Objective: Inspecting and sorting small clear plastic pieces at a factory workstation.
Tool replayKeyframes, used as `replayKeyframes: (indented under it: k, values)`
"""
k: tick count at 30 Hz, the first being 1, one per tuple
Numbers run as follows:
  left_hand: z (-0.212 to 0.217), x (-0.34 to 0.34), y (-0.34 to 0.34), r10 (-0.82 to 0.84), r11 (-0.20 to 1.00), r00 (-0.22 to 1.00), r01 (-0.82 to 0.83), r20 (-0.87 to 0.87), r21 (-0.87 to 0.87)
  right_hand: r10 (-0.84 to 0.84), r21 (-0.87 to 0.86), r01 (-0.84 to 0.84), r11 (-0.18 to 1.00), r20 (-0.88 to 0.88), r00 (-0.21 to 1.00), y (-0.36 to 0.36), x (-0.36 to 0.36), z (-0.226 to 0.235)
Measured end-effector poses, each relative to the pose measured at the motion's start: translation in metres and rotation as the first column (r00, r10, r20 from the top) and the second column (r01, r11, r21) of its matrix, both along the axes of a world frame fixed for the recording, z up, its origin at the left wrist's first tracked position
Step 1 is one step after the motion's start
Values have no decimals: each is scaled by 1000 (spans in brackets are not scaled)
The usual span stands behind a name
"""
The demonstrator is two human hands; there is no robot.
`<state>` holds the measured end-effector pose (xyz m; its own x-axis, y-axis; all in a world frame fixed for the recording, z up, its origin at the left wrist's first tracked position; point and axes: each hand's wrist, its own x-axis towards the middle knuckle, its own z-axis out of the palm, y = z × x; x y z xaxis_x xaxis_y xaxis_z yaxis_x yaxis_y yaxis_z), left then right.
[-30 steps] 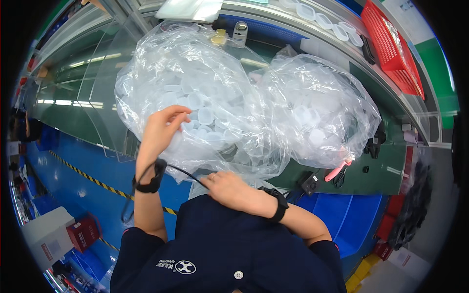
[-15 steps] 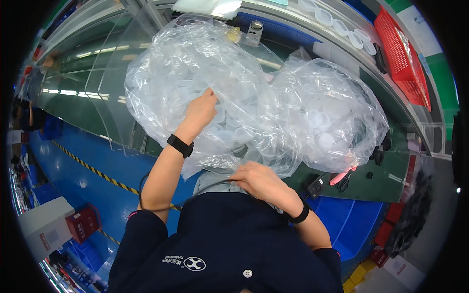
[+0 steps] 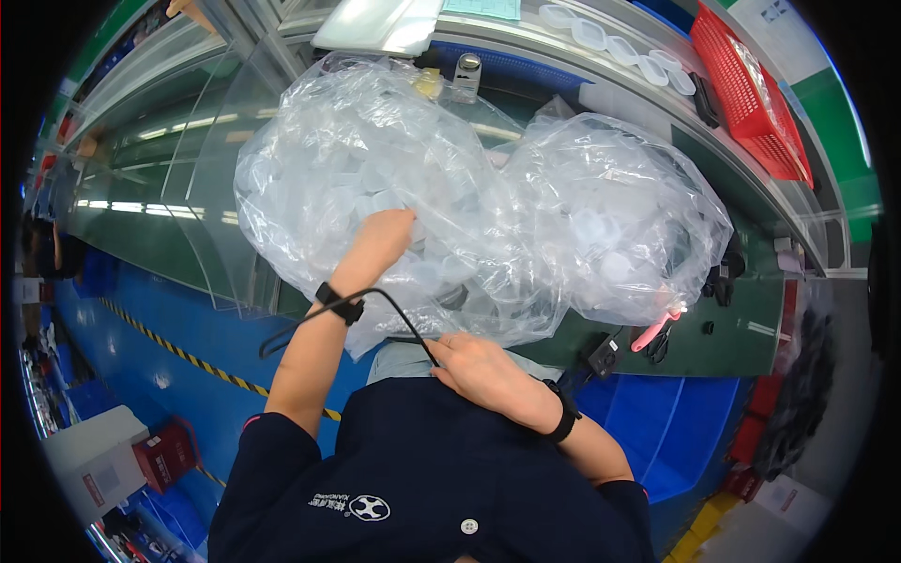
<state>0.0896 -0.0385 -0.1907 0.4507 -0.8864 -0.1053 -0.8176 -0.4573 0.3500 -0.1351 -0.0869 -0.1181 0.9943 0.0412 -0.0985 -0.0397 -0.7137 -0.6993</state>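
A large clear plastic bag [image 3: 319, 141] full of translucent plastic cups or lids lies on the bench in front of me. My left hand [image 3: 383, 242] rests at the bag with its fingers curled together; what they hold, if anything, is hidden. Near my waist my right hand [image 3: 483, 373] pinches a thin black cable [image 3: 399, 308]. The cable rises from those fingers, arches over my left wrist and loops back past the left forearm. Black bands circle both wrists.
A second filled clear bag [image 3: 648, 178] sits to the right. Beside it lie a pink-handled tool [image 3: 652, 333] and a small black box [image 3: 605, 353]. Translucent lids [image 3: 619, 51] and a red basket [image 3: 751, 103] stand at the back right. Below the bench is a blue bin [image 3: 666, 422].
My left hand has drawn back slightly toward me, its fingers curling in. The right hand has shifted a little left, and the cable has lifted into an arch over my left wrist.
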Motion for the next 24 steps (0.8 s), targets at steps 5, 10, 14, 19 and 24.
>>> replayKeyframes:
  k: [5, 10, 14, 19, 24]
  values:
    - [153, -25, 26, 155, 925, 968, -212, -195, -316, -31, 189, 23, 982, 37, 999, -18, 3, 26]
    - [212, -65, 51, 25, 675, 869, -379, -494, -633, -211, 313, 216, 925, -49, 976, -43, 21, 72]
    - [209, -85, 50, -182, 709, 524, -517, -832, -480, -450, 829, 197, 524, 73, 890, -31, 25, 107]
    - [201, -91, 47, -240, 686, 560, -480, -793, -546, -567, 844, 233, 484, 99, 818, -29, 18, 115]
    - [191, -75, 46, -337, 627, 901, -2, -274, -779, -584, 944, 122, 305, 84, 808, -27, 11, 117]
